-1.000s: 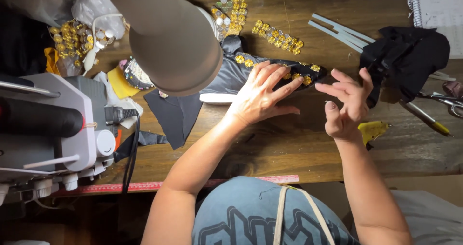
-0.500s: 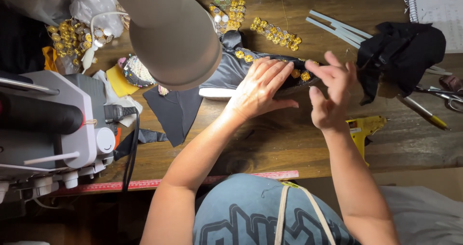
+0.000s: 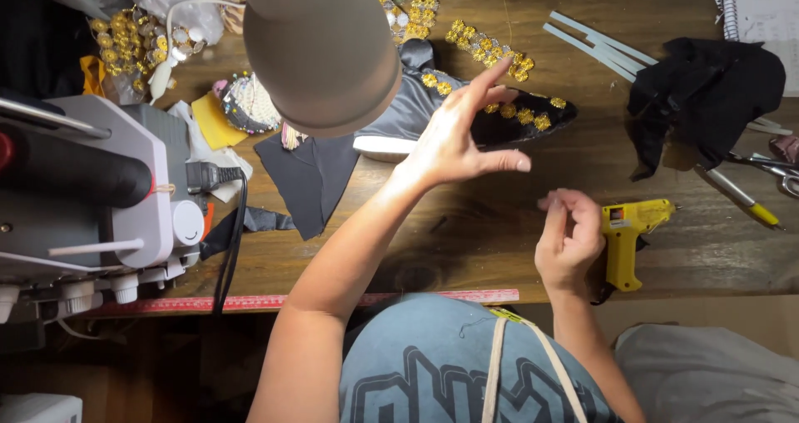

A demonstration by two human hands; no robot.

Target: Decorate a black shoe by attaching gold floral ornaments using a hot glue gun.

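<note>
L hand [image 3: 454, 140] open over shoe [image 3: 466, 119] | R hand [image 3: 570, 238] by glue gun [image 3: 626, 236]

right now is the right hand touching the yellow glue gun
Apart. The head view shows bare wood between the right hand and the yellow glue gun.

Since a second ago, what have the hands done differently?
The right hand pulled back from the black shoe toward the yellow glue gun, fingers pinched together. The left hand lifted, fingers spread, hovering above the shoe. Shoe, glue gun and sewing machine stayed put.
</note>
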